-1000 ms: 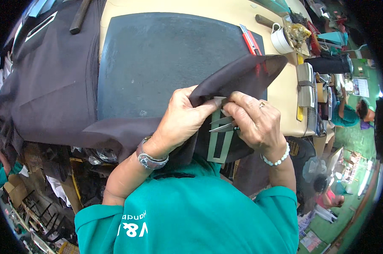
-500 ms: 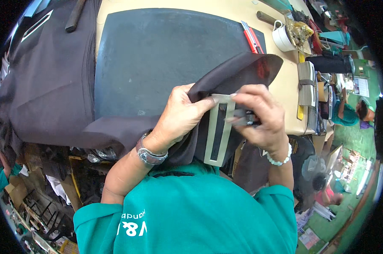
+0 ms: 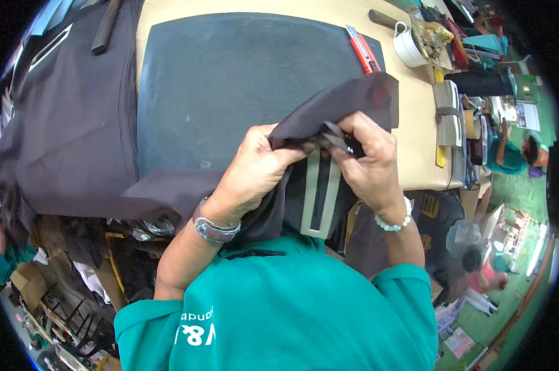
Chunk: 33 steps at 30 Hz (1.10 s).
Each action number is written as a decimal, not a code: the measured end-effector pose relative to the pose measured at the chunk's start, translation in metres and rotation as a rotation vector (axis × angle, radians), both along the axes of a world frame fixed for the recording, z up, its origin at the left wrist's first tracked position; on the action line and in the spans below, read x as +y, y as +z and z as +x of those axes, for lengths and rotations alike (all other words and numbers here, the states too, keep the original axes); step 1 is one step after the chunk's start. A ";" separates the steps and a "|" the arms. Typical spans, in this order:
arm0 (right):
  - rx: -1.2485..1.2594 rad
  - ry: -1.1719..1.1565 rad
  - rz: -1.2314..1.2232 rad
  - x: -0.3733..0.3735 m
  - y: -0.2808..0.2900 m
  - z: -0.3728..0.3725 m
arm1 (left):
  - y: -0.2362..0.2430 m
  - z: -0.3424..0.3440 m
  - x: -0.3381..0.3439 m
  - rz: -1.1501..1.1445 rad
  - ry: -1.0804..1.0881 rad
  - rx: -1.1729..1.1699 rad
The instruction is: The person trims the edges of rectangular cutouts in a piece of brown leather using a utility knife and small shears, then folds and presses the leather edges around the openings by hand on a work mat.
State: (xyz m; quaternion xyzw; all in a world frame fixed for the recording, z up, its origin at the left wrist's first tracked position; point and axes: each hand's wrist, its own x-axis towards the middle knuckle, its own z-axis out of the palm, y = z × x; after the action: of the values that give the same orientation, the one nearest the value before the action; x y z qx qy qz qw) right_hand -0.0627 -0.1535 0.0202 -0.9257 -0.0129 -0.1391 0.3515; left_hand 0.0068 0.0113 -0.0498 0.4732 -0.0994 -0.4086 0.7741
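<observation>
A dark brown cloth [image 3: 329, 102] is bunched up at the near edge of the table. My left hand [image 3: 253, 166] pinches its fold, thumb pointing right beside the top of a pale, slotted rectangular frame [image 3: 315, 213] lying on the cloth. The frame's upper end is partly covered by my fingers. My right hand [image 3: 373, 157] is closed round small dark thread snips [image 3: 336, 137], whose blades point up and left at the cloth just above the frame. My fingers hide much of the snips' handles.
A dark cutting mat [image 3: 211, 80] covers the table, with a red utility knife [image 3: 361, 48] at its right. Beyond stands a white mug [image 3: 409, 49]. More brown cloth [image 3: 75, 123] is piled at left under a dark-handled tool [image 3: 106, 28]. Another person [image 3: 508, 151] is far right.
My right hand has moved up and left, bringing the snips from beside the frame to the cloth at its top end. The raised cloth has shifted slightly left; my left hand keeps its pinch.
</observation>
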 end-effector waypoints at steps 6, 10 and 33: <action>0.187 -0.226 0.479 0.008 -0.004 0.018 | 0.040 0.000 0.000 -0.037 -0.105 0.207; -0.022 -0.409 0.583 -0.005 0.000 0.005 | 0.050 0.007 -0.002 -0.102 -0.045 0.121; 0.390 -0.155 0.461 -0.012 0.008 -0.041 | 0.082 0.097 0.092 0.681 0.540 -0.856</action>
State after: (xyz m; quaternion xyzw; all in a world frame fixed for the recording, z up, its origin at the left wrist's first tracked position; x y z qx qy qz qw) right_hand -0.1033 -0.1653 0.0282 -0.8289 0.1574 0.0153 0.5365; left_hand 0.1038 0.1038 0.0322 0.8248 -0.1421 0.0198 0.5470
